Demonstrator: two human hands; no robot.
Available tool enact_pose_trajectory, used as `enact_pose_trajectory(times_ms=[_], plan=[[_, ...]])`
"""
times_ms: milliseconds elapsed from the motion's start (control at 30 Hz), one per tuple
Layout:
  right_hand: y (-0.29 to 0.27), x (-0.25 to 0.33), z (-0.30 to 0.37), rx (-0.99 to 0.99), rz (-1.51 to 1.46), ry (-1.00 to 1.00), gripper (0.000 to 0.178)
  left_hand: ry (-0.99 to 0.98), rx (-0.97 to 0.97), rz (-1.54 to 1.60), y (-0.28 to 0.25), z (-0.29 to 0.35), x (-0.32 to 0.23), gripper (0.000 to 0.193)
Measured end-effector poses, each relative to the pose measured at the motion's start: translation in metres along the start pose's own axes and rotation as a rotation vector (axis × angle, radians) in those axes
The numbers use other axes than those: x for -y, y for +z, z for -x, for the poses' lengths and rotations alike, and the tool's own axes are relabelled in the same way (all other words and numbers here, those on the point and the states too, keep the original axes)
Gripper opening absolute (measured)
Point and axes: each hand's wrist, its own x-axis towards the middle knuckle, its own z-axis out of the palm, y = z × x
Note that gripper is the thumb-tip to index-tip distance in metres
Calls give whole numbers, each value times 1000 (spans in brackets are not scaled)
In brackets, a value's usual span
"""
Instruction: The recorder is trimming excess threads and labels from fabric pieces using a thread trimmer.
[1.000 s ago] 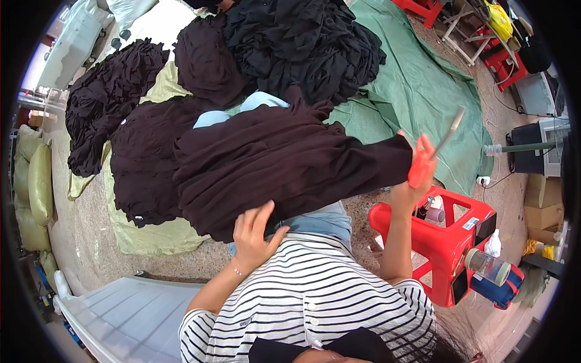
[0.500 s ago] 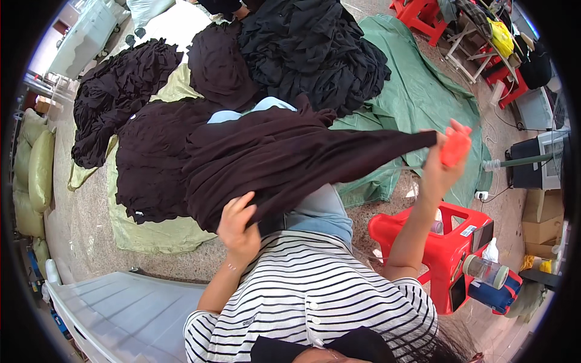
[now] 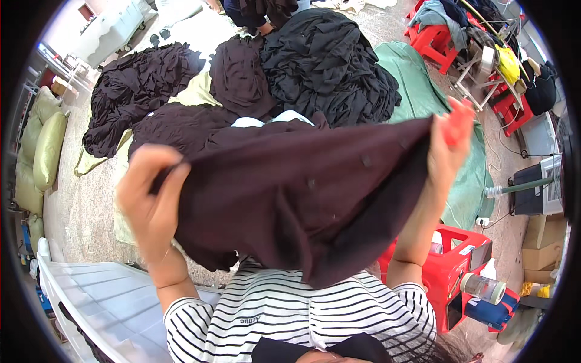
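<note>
A dark brown garment (image 3: 272, 181) is stretched wide in front of my chest, with several small dark spots on its face. My left hand (image 3: 151, 199), slightly blurred, pinches its left end between thumb and fingers. At the upper right corner my right hand (image 3: 449, 142) grips the cloth, and a bright red object (image 3: 458, 124) shows at its fingers; its kind is unclear. The garment's lower edge hangs in folds over my striped shirt. Behind it, a heap of dark brown garments (image 3: 172, 124) lies close by, partly covered by the held cloth.
Farther off are more brown heaps (image 3: 145, 75) and a black cloth pile (image 3: 330, 66) beside a green tarp (image 3: 399, 85). A red stool (image 3: 433, 281) carrying a clear bottle (image 3: 482, 288) stands at my right. White panelling (image 3: 97, 290) is at my left. Another person's hand (image 3: 265, 28) shows at the back.
My left hand has moved left and up and now grips the garment. The cloth, bunched before, is spread between both hands and raised nearer. My right hand keeps its hold.
</note>
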Motion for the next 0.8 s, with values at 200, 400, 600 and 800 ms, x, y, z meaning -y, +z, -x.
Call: enact_pose_trajectory(times_ms=[200, 400, 600, 800], plan=[[49, -73, 30, 501, 517, 267, 55, -161, 568, -594, 80, 31, 158, 22], [29, -36, 102, 742, 652, 290, 62, 146, 278, -25, 128, 11, 146, 9], [13, 22, 135, 782, 487, 370, 37, 150, 838, 119, 165, -1, 151, 25], [19, 55, 129, 910, 508, 349, 29, 166, 844, -70, 176, 10, 150, 15]])
